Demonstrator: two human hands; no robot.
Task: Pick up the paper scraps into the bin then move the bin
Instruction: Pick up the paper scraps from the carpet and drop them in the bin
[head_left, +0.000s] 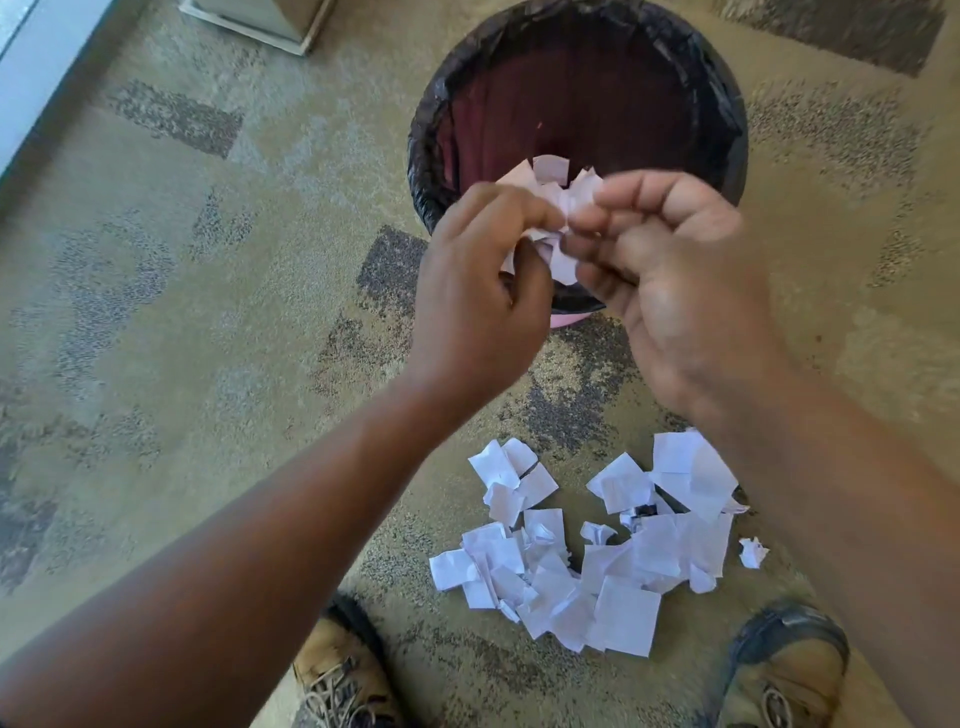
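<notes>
Paper scraps (550, 208), a crumpled white bunch, sit over the near rim of the bin (576, 104), pinched from both sides: the left hand (480, 291) and the right hand (670, 275) each have curled fingers (613, 197) clamped on them. More loose scraps (582, 545) lie in a heap on the carpet (208, 260) just nearer than the bin, between two tan boots (337, 670).
</notes>
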